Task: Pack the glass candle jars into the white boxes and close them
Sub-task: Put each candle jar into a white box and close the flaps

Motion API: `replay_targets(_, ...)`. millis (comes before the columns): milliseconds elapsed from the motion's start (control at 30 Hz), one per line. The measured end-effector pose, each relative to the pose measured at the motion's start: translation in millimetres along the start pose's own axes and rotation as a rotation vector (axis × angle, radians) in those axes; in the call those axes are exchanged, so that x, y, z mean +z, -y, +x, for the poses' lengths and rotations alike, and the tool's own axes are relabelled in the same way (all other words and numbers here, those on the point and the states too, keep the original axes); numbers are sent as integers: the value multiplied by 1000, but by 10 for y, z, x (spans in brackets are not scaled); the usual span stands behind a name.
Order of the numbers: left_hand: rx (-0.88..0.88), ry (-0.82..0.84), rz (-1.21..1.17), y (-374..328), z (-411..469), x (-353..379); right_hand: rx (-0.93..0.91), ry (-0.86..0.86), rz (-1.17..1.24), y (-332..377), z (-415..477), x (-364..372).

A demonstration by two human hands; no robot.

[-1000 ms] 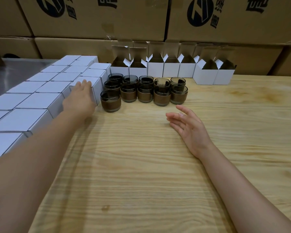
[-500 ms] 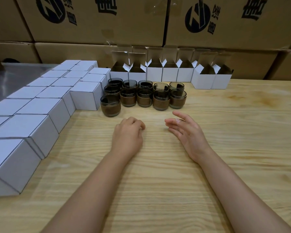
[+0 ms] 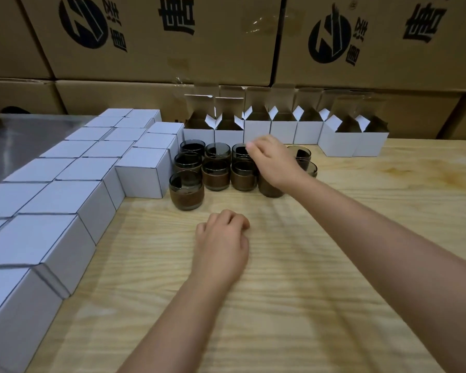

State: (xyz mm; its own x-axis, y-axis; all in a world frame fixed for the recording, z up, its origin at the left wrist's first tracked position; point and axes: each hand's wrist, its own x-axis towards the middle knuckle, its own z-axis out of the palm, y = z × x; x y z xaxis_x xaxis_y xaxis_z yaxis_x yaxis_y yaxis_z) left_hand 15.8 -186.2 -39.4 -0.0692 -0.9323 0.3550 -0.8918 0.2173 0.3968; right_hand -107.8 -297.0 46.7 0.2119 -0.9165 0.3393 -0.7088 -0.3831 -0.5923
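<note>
Step in hand is jar pickup: the right hand [image 3: 275, 164] reaches over the cluster of candle jars [image 3: 215, 173], fingers curled above one jar, closure indeterminate; the left hand [image 3: 222, 238] rests loosely fisted on the wooden table [image 3: 334, 265]; next, seat a jar in an open white box [image 3: 257, 129].

Counting now. Open white boxes [image 3: 257, 129] along the back: one, two, three... seven, flaps up. Closed white boxes [image 3: 143, 170] on my left: I get to eighteen, and the block runs off the edge, so that's a floor. Glass candle jars [image 3: 186, 195]: ten I can make out, though my right hand [image 3: 273, 164] covers part of the cluster, so there may be more under it. Brown cartons [image 3: 159, 39] behind: three across the top row, the lower row too hidden to count. One wooden table [image 3: 334, 265]. Hands: two, with the left hand [image 3: 221, 243] nearer me.
</note>
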Motion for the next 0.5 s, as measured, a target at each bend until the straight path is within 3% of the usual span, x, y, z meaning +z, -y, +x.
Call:
replay_targets(300,-2,-2,-41,19,10,33,129,210,-249,-121,1181,441)
replay_targets(500,10,-3,-55,16,4,18,244,187,-163,-251,1350,587)
